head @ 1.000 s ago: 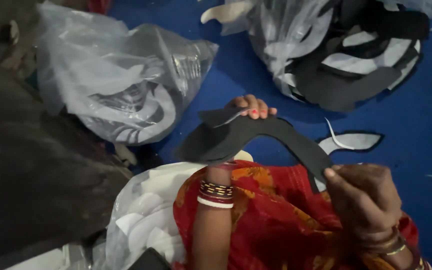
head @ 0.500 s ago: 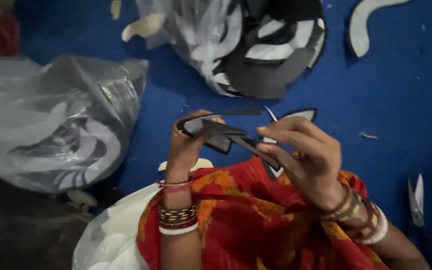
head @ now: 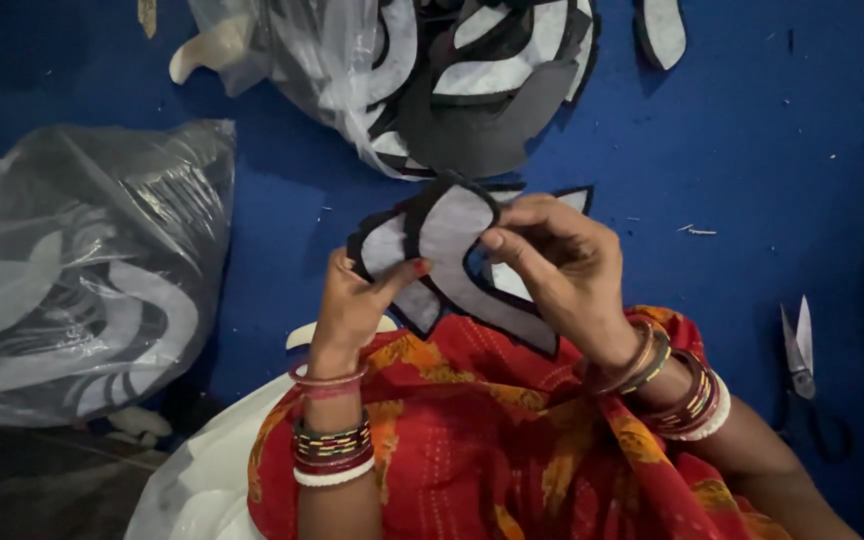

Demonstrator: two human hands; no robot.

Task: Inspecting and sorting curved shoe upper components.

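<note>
I hold a curved cut-out piece [head: 452,245], grey-white on its face with a black edge, above my lap in red and orange cloth [head: 472,440]. My left hand [head: 352,300] pinches its left end between thumb and fingers. My right hand [head: 562,265] grips its upper right part, thumb pressed on the pale face. The piece bends into a hook shape between both hands. Part of it is hidden behind my right hand.
A clear plastic bag [head: 432,80] of black and white cut-outs lies ahead on the blue floor [head: 752,150]. Another plastic bag [head: 82,270] with similar pieces lies left. Small scissors [head: 797,350] rest at right. A loose piece [head: 662,30] lies at top.
The piece has been turned over from its black side to its pale side. My hands have drawn closer together on it, and the view has shifted left.
</note>
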